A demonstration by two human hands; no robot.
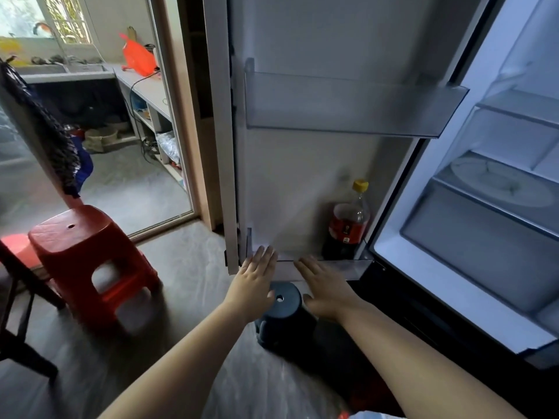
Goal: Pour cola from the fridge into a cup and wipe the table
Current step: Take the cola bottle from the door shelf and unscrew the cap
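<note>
Fridge door open; cola bottle (348,225) upright in bottom door shelf (348,269). Left hand (255,282) & right hand (325,287) flat-fingered, empty. Grip bottle w/ right, lift straight up.

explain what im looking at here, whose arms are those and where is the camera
There is no machine here. A person wears one wide-angle camera on the head, looking forward and down, so the two arms are their own. The fridge door stands open. A cola bottle with a yellow cap stands in the door's bottom shelf, and a clear door shelf hangs above. The left hand and right hand reach toward the bottom shelf with straight fingers, holding nothing. Below them on the floor is a dark round stool, and a red plastic stool stands to the left.
</note>
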